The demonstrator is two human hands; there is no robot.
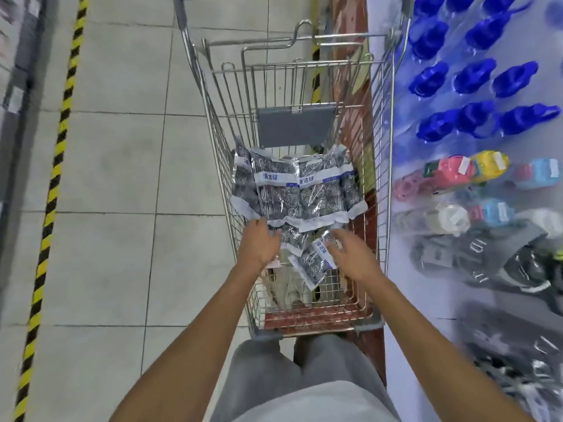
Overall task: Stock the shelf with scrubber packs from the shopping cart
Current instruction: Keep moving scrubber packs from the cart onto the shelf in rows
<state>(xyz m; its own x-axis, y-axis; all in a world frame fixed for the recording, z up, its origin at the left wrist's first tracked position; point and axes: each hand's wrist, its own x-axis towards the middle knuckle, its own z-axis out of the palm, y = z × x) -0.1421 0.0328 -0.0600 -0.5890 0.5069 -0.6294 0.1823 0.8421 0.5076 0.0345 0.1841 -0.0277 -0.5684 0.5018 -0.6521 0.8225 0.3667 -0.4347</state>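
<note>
A wire cart stands on a pale tiled floor, and everything here is placed from it. In its basket, toward the far end below a grey flap, lies a heap of scrubber packs: clear bags of dark steel-wool balls with white bands. The bands carry blue Chinese writing, 清洁球; the smaller print beside it is too fine to read.

Both hands reach into the cart from its near end. The left hand has straight, spread fingers that touch the near edge of the heap, gripping nothing. The right hand has loosely bent fingers against the top of a single pack that lies tilted, nearer than the heap; whether the hand actually grips the pack cannot be told.

Right of the cart is a shelf with blue-capped bottles at its far part, coloured items level with the heap, and dark blurred goods closer. Left of the cart, across the floor, runs a yellow-and-black stripe.
</note>
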